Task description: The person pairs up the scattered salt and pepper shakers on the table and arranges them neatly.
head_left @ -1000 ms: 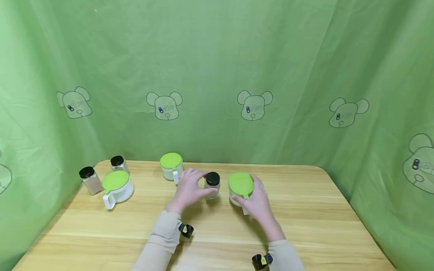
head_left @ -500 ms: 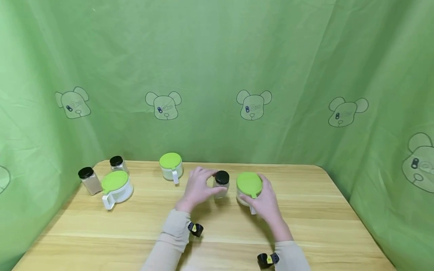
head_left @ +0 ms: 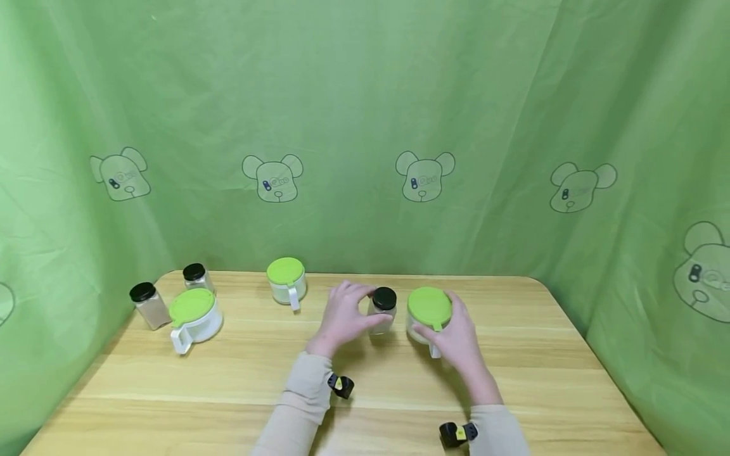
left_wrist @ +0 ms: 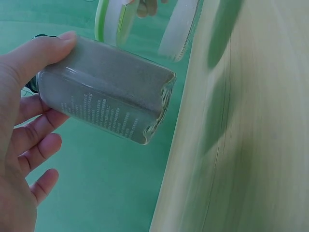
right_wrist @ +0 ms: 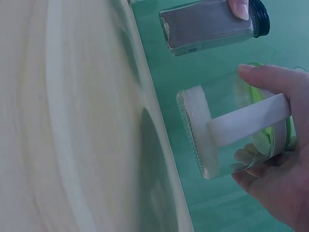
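My left hand (head_left: 344,320) grips a square glass spice jar (left_wrist: 106,89) near its black lid, thumb on one side and fingers on the other. Greyish powder fills the jar, and small print runs along its side. To its right, my right hand (head_left: 461,339) holds a round glass seasoning jar (right_wrist: 251,120) around its green lid. That jar has a white handle and a layer of white contents at its base. Both jars hang upright above the wooden table, side by side and a small gap apart, with their shadows on the wood in the wrist views.
At the table's left stand two black-lidded spice jars, one nearer (head_left: 153,310) and one farther back (head_left: 196,278). Beside them is a wide green-lidded pot (head_left: 196,316) with a white handle. Another green-lidded jar (head_left: 287,282) stands at the back, left of my left hand. Green cloth surrounds the table (head_left: 542,380).
Both hands have moved to the right together, carrying the spice jar and the seasoning jar with them. The grips look the same, and the containers on the left stay in place.
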Available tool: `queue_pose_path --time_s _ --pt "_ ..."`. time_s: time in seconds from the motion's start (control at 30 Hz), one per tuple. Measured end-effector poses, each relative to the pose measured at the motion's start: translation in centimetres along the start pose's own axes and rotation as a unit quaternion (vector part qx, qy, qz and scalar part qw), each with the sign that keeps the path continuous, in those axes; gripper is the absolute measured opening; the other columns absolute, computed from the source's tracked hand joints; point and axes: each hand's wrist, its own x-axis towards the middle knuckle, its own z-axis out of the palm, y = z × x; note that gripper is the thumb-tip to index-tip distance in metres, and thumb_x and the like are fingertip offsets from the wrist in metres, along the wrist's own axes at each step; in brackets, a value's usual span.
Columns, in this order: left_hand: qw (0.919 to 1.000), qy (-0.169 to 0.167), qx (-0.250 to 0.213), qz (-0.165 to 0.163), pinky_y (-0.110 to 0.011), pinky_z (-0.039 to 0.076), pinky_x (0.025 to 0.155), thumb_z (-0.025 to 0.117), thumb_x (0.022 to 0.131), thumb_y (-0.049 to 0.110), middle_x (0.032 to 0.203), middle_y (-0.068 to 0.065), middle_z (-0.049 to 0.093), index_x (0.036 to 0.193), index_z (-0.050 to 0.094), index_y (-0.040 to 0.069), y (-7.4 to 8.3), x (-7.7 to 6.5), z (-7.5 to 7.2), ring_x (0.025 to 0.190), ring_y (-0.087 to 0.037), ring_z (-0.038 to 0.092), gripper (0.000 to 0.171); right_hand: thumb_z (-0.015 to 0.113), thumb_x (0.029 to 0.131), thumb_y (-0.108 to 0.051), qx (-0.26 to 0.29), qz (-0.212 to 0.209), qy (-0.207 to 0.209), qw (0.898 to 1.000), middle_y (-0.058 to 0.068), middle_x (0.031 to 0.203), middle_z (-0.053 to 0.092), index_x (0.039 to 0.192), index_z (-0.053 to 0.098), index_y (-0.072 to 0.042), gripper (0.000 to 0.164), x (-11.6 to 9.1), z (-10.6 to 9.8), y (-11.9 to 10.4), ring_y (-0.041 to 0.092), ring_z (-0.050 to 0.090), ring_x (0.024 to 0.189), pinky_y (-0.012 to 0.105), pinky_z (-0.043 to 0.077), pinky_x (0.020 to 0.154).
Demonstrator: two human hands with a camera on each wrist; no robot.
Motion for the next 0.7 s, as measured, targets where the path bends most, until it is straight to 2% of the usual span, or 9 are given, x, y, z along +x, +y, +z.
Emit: queue_pose_path --time_s 0.3,0.7 --pt "1.0 0.006 -0.003 0.004 -0.041 0.038 0.103 0.078 0.073 0.055 0.12 -0.003 0.07 0.122 0.066 0.014 0.8 0.3 0.8 0.113 -0.019 0.055 0.065 0.085 0.073 -0.032 0.003 0.012 -0.013 1.0 0.027 0.147 0.038 0.151 0.022 -0.001 0.105 0.1 -1.2 0.5 0.047 0.043 0.131 0.064 0.035 0.107" --pt "0.9998 0.004 -0.017 0.0 -0.04 0.038 0.102 0.077 0.073 0.056 0.12 -0.001 0.07 0.123 0.066 0.015 1.7 1.0 2.1 0.113 -0.018 0.055 0.066 0.084 0.074 -0.036 -0.007 0.022 -0.01 1.0 0.028 0.149 0.036 0.153 0.018 -0.002 0.108 0.3 -2.7 1.3 0.048 0.041 0.132 0.065 0.033 0.108"
